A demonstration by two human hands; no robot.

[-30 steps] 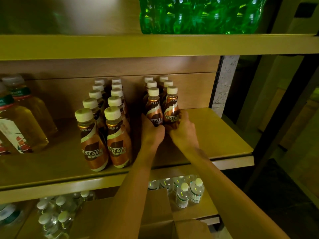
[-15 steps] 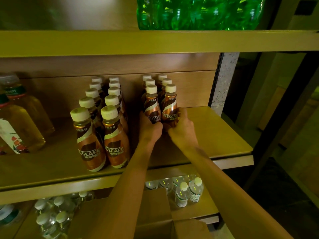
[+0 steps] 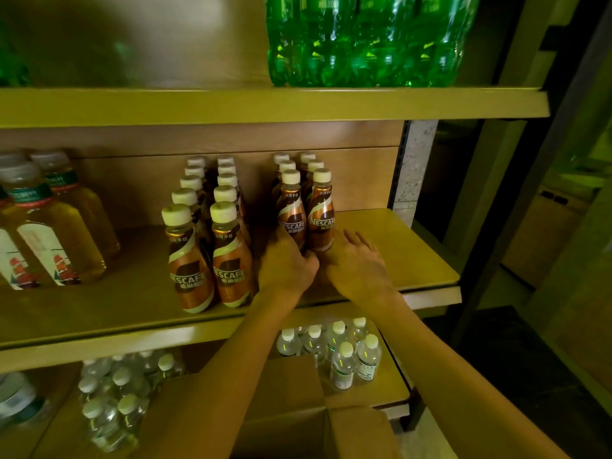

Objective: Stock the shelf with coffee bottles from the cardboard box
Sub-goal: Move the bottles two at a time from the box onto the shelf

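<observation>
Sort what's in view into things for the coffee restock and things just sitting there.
For the job: front coffee bottle gripped by the left hand; right hand, fingers spread; other coffee bottles; middle shelf; cardboard box.
Just sitting there: green bottles above; amber bottles left; clear bottles below.

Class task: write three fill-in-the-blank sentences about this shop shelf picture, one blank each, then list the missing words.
The big bottles on the top shelf are ___.
The coffee bottles stand in ___ separate groups.
The left hand and the right hand are at the group on the ___.
Missing words: green; two; right.
</observation>
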